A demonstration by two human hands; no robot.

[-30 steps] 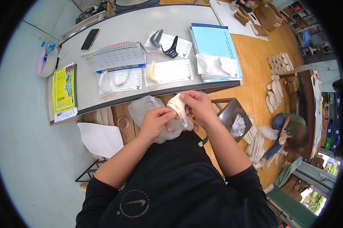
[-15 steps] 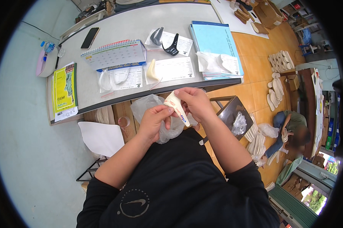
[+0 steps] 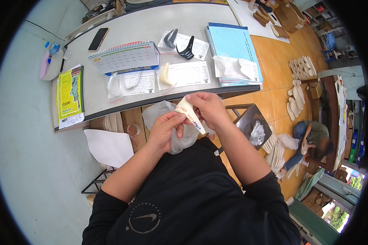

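My left hand and my right hand are close together in front of my chest, just off the table's near edge. Between them they pinch a cream, curved strap-like piece with red and blue handwriting on it. The right fingers grip its wide upper end, the left thumb presses its side, and its narrow tip points down toward me. Behind and below the hands hangs a clear plastic bag, its support hidden. A similar cream curved piece lies on a printed slip on the table.
The grey table carries a desk calendar, a phone, a black strap piece, a blue document stack and a yellow booklet. A dark stool stands to the right. Beyond, a person sits among pale soles.
Both hands keep hold of the cream piece, which has turned very slightly. The view has shifted a little; the things on the table have stayed put.
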